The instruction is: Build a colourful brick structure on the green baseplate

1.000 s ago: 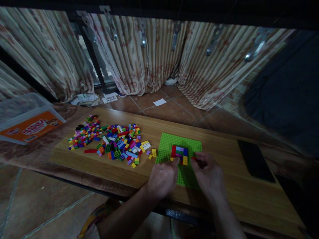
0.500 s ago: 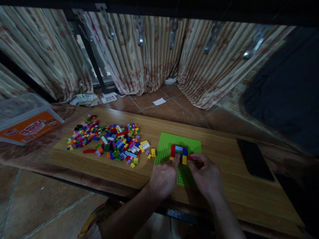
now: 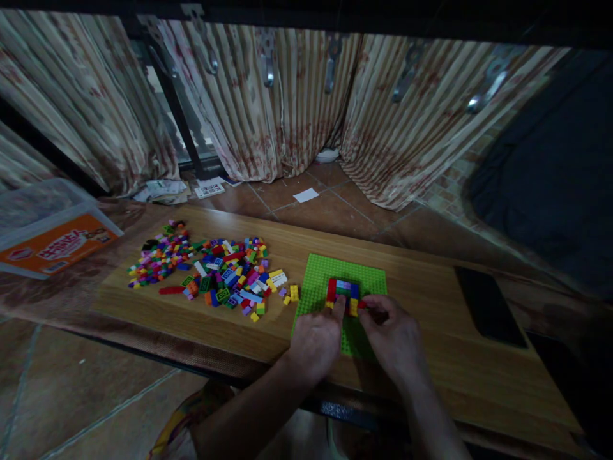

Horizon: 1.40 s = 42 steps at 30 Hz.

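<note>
A small rectangular brick structure in red, blue, yellow and light purple stands on a green baseplate. My left hand grips it from the near left side, the index finger reaching into its middle and the other fingers curled. Its thumb is hard to make out. A small red brick is pinched between the thumb and fingertips of my right hand. That brick is close against the structure's right side, by the yellow part; whether they touch I cannot tell.
Left of the baseplate lies a heap of loose bricks, with a few yellow ones nearest to it. A clear plastic box with an orange label stands at far left. A black phone-like slab lies on the wooden tabletop at right.
My right hand has shifted slightly left, bringing the red brick closer to the structure's right side. My left hand stays almost where it was.
</note>
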### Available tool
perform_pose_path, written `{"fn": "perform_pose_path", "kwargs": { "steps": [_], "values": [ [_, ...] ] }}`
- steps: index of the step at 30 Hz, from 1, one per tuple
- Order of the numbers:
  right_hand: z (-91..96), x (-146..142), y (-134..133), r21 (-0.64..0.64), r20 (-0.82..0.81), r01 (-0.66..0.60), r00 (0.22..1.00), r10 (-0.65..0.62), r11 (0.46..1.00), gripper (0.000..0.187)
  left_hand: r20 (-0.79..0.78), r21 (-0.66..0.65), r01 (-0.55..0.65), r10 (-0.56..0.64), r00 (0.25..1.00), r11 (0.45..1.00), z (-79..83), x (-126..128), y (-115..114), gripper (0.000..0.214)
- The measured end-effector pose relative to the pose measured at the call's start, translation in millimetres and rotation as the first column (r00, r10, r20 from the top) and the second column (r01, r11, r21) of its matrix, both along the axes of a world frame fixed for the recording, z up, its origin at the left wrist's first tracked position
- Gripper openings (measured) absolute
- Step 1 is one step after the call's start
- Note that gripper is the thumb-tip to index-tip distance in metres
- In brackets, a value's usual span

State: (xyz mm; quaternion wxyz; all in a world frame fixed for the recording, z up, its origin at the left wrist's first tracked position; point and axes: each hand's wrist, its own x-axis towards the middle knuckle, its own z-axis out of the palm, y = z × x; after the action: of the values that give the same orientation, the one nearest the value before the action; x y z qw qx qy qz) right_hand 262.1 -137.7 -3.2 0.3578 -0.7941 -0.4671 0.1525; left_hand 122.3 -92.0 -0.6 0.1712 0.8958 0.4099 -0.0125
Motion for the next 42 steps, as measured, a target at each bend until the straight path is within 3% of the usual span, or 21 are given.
{"fn": "perform_pose_path", "kwargs": {
  "steps": [13, 17, 20, 23, 27, 31, 36, 38, 42],
  "values": [
    [-1.6, -3.6, 1.9, 0.039, 0.047, -0.079, 0.996, 0.077, 0.996, 0.018, 0.065, -0.043, 0.001, 0.002, 0.998, 0.999, -2.3, -2.4, 0.7, 0.051],
    [-0.4, -5.1, 2.1, 0.048, 0.047, -0.1, 0.994, 0.098, 0.994, 0.016, 0.188, -0.063, -0.055, 0.066, 0.98, 0.997, -3.8, -6.8, 1.3, 0.049],
    [1.4, -6.6, 2.1, 0.066, 0.028, -0.125, 0.992, 0.123, 0.99, 0.015, 0.37, -0.125, -0.153, 0.189, 0.91, 0.98, -3.0, -8.7, 2.3, 0.046],
    [4.2, -10.0, 1.5, 0.116, 0.005, -0.196, 0.98, 0.197, 0.974, 0.014, 0.559, -0.329, -0.189, 0.352, 0.751, 0.925, -2.9, -8.8, 5.7, 0.033],
    [7.1, -15.7, 0.1, 0.199, 0.025, -0.32, 0.946, 0.322, 0.926, 0.011, 0.681, -0.601, 0.04, 0.485, 0.548, 0.798, -7.3, -7.6, 11.7, 0.029],
    [5.7, -16.9, -0.7, 0.247, 0.045, -0.368, 0.929, 0.368, 0.897, 0.016, 0.641, -0.752, 0.171, 0.645, 0.415, 0.637, -6.9, -5.7, 15.1, 0.018],
    [3.5, -14.2, -0.9, 0.222, 0.027, -0.317, 0.947, 0.319, 0.922, 0.021, 0.483, -0.874, 0.151, 0.791, 0.375, 0.462, 3.3, -7.4, 15.8, 0.019],
    [3.5, -13.9, -0.6, 0.213, 0.037, -0.335, 0.941, 0.335, 0.918, 0.02, 0.464, -0.885, 0.159, 0.797, 0.386, 0.439, 5.8, -9.0, 16.0, 0.019],
    [2.5, -13.8, 0.7, 0.219, 0.074, -0.39, 0.921, 0.383, 0.894, 0.019, 0.462, -0.884, 0.131, 0.798, 0.386, 0.448, 8.5, -11.0, 16.8, 0.017]
  ]
}}
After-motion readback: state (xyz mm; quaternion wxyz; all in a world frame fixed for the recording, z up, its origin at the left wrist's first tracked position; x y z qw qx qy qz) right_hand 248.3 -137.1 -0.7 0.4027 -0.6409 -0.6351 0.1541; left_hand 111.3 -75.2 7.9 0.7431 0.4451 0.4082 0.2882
